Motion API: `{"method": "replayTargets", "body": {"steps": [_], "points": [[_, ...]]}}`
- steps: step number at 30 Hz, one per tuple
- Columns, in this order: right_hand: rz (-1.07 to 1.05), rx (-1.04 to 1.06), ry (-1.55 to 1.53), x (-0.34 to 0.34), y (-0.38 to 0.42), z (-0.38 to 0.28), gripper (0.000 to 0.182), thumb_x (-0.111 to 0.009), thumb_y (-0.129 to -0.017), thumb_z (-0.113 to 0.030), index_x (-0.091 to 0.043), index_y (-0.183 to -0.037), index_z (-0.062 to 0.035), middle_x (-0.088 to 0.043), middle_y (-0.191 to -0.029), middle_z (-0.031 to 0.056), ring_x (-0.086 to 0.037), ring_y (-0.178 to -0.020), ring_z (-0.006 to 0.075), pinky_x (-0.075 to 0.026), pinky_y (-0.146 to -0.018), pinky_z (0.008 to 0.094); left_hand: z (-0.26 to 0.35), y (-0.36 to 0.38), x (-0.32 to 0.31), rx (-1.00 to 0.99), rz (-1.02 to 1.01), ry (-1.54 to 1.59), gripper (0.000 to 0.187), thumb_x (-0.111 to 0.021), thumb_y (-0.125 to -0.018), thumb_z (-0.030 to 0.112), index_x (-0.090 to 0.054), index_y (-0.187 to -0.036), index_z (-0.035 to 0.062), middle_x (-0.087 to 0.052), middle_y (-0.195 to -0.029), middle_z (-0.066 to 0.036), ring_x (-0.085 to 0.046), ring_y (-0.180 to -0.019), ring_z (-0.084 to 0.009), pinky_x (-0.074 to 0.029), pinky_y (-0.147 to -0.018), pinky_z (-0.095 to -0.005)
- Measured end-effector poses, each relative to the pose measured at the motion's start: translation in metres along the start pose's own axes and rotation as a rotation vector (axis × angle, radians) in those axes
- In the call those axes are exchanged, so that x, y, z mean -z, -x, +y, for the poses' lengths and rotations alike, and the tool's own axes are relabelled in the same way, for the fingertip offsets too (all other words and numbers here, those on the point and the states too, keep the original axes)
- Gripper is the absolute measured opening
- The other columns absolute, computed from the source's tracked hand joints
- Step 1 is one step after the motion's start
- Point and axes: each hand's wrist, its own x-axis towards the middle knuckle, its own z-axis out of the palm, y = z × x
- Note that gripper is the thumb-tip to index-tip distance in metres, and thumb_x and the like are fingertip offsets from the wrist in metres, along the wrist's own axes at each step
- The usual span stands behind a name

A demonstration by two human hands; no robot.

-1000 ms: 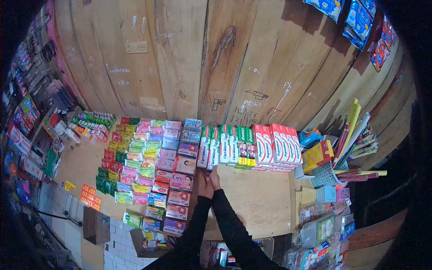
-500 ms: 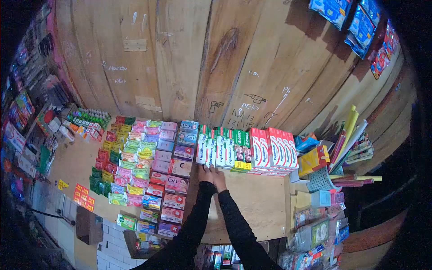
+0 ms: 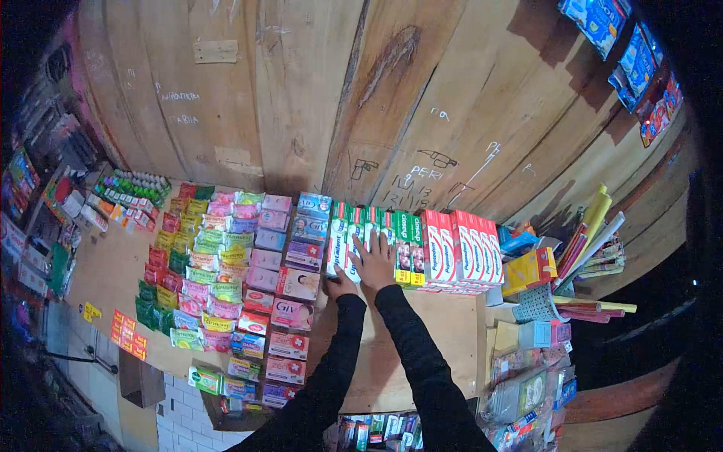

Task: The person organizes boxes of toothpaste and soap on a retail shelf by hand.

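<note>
A row of toothpaste boxes stands on the wooden shelf, with green-and-white Ciptadent boxes [image 3: 337, 242] at its left end. My right hand [image 3: 375, 262] lies over the fronts of these boxes, its fingers spread and holding nothing. At the lower left corner of the row, my left hand [image 3: 343, 285] touches the near end of the leftmost boxes, fingers apart and partly hidden. Right of my hands stand green boxes [image 3: 410, 245] with yellow ends and red-and-white Pepsodent boxes [image 3: 467, 252]. Close by on the left is a column of soap boxes [image 3: 294, 313].
Colourful soap packets [image 3: 218, 290] lie in columns on the left. A perforated basket [image 3: 536, 305] with rolled items and a yellow box [image 3: 529, 270] stand at the right. Behind rises a plank wall [image 3: 301, 90]. More boxes [image 3: 380, 429] show below the shelf's front edge [image 3: 407, 403].
My right hand has moved up and spread over the fronts of the Ciptadent boxes. My left hand has separated from it and shifted slightly left. The view has moved a little.
</note>
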Motion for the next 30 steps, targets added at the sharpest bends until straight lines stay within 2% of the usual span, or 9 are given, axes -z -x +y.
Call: {"method": "replayTargets", "body": {"steps": [3, 6, 12, 15, 18, 21, 24, 25, 30], "points": [[-0.004, -0.036, 0.011, -0.002, -0.006, 0.0, 0.052, -0.04, -0.094, -0.054, -0.039, -0.143, -0.0333, -0.031, -0.15, 0.0171, -0.023, -0.139, 0.0413, -0.017, -0.105, 0.0669, -0.025, -0.011, -0.017, -0.155, 0.114, 0.14, 0.066, -0.055, -0.09, 0.053, -0.056, -0.116, -0.0083, -0.064, -0.106, -0.03, -0.063, -0.098, -0.0386, -0.049, -0.083, -0.0435], [-0.054, -0.068, 0.005, -0.002, -0.011, -0.001, 0.052, -0.04, -0.095, -0.053, -0.039, -0.143, -0.0332, -0.03, -0.151, 0.0172, -0.023, -0.139, 0.0416, -0.016, -0.105, 0.067, -0.033, -0.012, -0.014, -0.123, 0.037, 0.002, 0.064, -0.059, -0.089, 0.046, -0.052, -0.116, -0.0119, -0.058, -0.108, -0.033, -0.052, -0.105, -0.0417, -0.042, -0.092, -0.0474], [-0.037, -0.106, -0.029, -0.005, -0.012, -0.003, 0.051, -0.038, -0.095, -0.053, -0.039, -0.143, -0.0337, -0.027, -0.152, 0.0176, -0.02, -0.14, 0.043, -0.011, -0.106, 0.0678, -0.049, -0.02, -0.017, -0.146, 0.033, 0.055, 0.062, -0.057, -0.09, 0.046, -0.054, -0.116, -0.0107, -0.06, -0.102, -0.031, -0.05, -0.106, -0.0418, -0.04, -0.095, -0.0483], [-0.047, -0.119, -0.052, -0.005, -0.011, -0.003, 0.051, -0.038, -0.095, -0.053, -0.038, -0.143, -0.0353, -0.025, -0.153, 0.0175, -0.019, -0.14, 0.0438, -0.009, -0.107, 0.0678, -0.012, -0.002, -0.003, -0.038, -0.021, 0.136, 0.062, -0.058, -0.089, 0.047, -0.055, -0.115, -0.0099, -0.063, -0.098, -0.03, -0.053, -0.103, -0.0427, -0.042, -0.094, -0.0471], [-0.036, -0.109, -0.058, -0.009, -0.012, 0.0, 0.051, -0.037, -0.095, -0.053, -0.037, -0.143, -0.0364, -0.024, -0.153, 0.0173, -0.017, -0.141, 0.0437, -0.008, -0.107, 0.0677, 0.003, 0.003, 0.006, -0.03, -0.02, -0.087, 0.072, -0.058, -0.089, 0.051, -0.053, -0.121, -0.0134, -0.06, -0.11, -0.033, -0.059, -0.104, -0.0411, -0.046, -0.09, -0.0413], [-0.029, -0.114, -0.056, -0.012, -0.008, -0.001, 0.051, -0.037, -0.095, -0.053, -0.036, -0.144, -0.0366, -0.023, -0.154, 0.0174, -0.016, -0.142, 0.0429, -0.007, -0.108, 0.0673, -0.05, -0.027, -0.019, -0.218, 0.068, -0.087, 0.071, -0.061, -0.084, 0.055, -0.058, -0.112, -0.0108, -0.064, -0.1, -0.029, -0.06, -0.098, -0.0406, -0.045, -0.09, -0.044], [-0.032, -0.121, -0.057, -0.01, -0.009, -0.003, 0.051, -0.036, -0.096, -0.053, -0.036, -0.144, -0.0368, -0.023, -0.154, 0.0169, -0.016, -0.142, 0.0424, -0.005, -0.108, 0.0668, -0.054, -0.026, -0.023, -0.133, 0.025, 0.151, 0.074, -0.061, -0.082, 0.058, -0.06, -0.11, -0.0102, -0.063, -0.102, -0.03, -0.06, -0.099, -0.0405, -0.044, -0.09, -0.0442], [-0.025, -0.117, -0.057, -0.01, -0.008, -0.003, 0.05, -0.036, -0.096, -0.052, -0.037, -0.144, -0.0365, -0.023, -0.154, 0.0165, -0.016, -0.142, 0.0427, -0.006, -0.108, 0.0671, -0.032, -0.015, -0.011, -0.035, 0.046, -0.162, 0.071, -0.057, -0.086, 0.056, -0.059, -0.112, -0.01, -0.064, -0.105, -0.029, -0.059, -0.099, -0.0408, -0.044, -0.091, -0.043], [-0.033, -0.107, -0.369, -0.009, -0.004, 0.015, 0.047, -0.033, -0.099, -0.045, -0.044, -0.141, -0.027, -0.031, -0.15, 0.0176, -0.021, -0.142, 0.0352, -0.011, -0.11, 0.0612, -0.063, -0.012, 0.006, -0.105, -0.159, 0.293, 0.051, -0.045, -0.098, 0.037, -0.054, -0.121, -0.0085, -0.063, -0.109, -0.021, -0.057, -0.104, -0.0304, -0.043, -0.088, -0.0372]]}}
